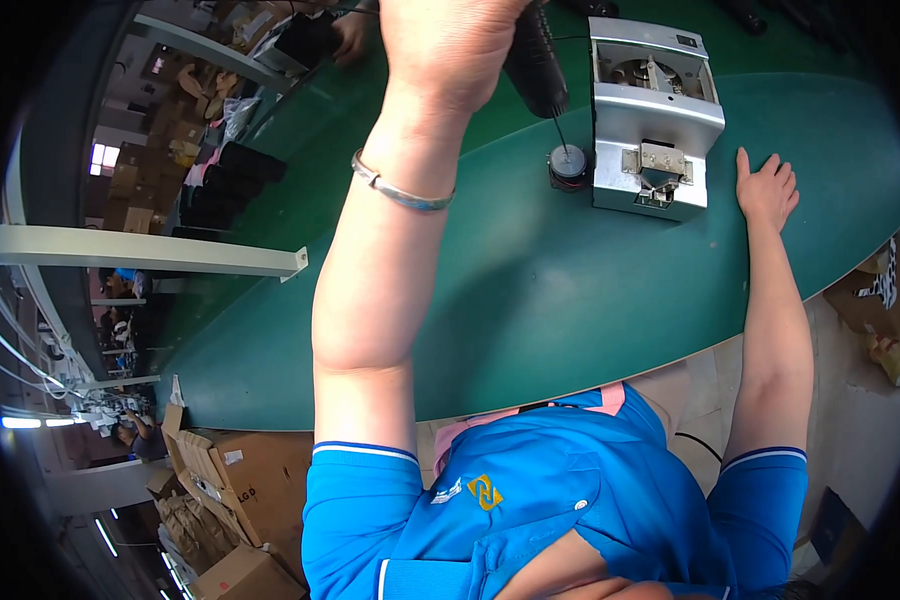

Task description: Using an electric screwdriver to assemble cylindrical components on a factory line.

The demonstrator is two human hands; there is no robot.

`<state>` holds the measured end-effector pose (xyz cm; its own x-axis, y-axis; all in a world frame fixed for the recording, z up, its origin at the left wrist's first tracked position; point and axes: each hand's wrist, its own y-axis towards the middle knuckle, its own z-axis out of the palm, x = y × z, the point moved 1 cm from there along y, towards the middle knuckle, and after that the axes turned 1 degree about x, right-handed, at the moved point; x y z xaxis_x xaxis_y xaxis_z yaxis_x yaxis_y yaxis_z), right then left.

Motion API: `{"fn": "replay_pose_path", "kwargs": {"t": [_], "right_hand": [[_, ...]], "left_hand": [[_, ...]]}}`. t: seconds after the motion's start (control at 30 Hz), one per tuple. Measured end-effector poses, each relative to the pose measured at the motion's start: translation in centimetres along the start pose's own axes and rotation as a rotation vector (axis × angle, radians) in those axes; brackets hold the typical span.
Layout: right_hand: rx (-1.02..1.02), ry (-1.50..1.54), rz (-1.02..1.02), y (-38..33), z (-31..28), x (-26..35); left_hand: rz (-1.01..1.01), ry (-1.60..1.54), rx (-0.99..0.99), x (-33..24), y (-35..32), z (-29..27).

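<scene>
My left hand is raised at the top of the view, closed around a black electric screwdriver that points down. Its thin bit reaches a small round black part standing on the green table. A silver bracelet circles my left wrist. My right hand lies flat on the table with fingers spread, just right of a grey metal box-shaped machine. The round part sits against the machine's left side.
Cardboard boxes stand on the floor at the lower left. Another person's hand works at the far top left near black items. A white beam crosses the left. More boxes and dark objects are stacked beyond the table.
</scene>
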<state>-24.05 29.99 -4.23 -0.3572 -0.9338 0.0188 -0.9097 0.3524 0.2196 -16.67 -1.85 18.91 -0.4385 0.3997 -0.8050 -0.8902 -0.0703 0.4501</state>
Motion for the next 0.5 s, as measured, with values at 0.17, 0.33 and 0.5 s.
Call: {"fn": "replay_pose_path", "kwargs": {"t": [0.17,0.33,0.5], "right_hand": [[0.018,-0.004,0.004,-0.2,-0.4,0.3],[0.037,-0.016,0.006,0.0,0.0,0.0],[0.021,-0.014,0.007,0.1,-0.3,0.2]], "left_hand": [[-0.099,-0.142,0.111,0.5,0.5,-0.4],[-0.02,0.186,0.074,-0.6,-0.7,2.4],[0.057,0.397,-0.031,-1.3,-1.2,3.1]]}}
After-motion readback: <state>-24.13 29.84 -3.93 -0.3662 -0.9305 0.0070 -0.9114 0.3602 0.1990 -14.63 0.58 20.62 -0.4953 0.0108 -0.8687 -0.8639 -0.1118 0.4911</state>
